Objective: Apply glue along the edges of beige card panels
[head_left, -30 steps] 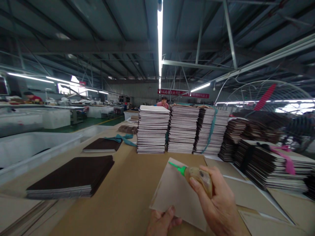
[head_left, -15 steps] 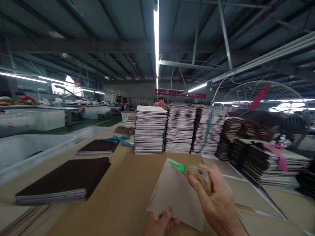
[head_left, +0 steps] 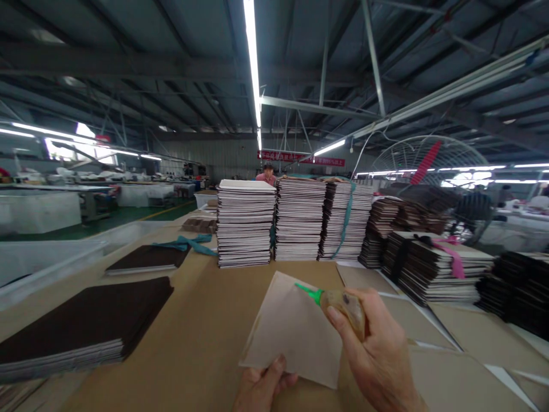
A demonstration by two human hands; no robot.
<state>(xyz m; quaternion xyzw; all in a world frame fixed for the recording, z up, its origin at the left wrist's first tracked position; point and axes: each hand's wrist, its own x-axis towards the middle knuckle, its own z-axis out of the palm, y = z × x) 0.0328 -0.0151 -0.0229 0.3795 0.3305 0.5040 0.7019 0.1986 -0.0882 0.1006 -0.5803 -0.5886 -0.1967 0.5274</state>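
Note:
A yellowish glue bottle [head_left: 344, 306] with a long green nozzle lies in the grip of my right hand [head_left: 381, 349]. Its tip points left, over the upper part of a pale beige board [head_left: 291, 332]; whether it touches is hard to tell. Between thumb and fingers, my left hand [head_left: 266, 384] pinches the board's near edge. The board is tilted above the brown tabletop [head_left: 189, 349]. Left of it lies a stack of dark brown covers [head_left: 86, 320] with light edges.
Tall stacks of white-edged boards [head_left: 245, 226] stand behind, one tied with a teal strip [head_left: 347, 220]. Beige sheets [head_left: 463, 377] overlap at right, near a bundle with a pink tie [head_left: 454, 257]. A caged fan [head_left: 429, 160] stands behind. A person [head_left: 268, 174] is far back.
The view has turned slightly right, so the stacks sit further left. The board and my left hand have shifted left relative to the bottle, leaving its nozzle further in from the board's corner.

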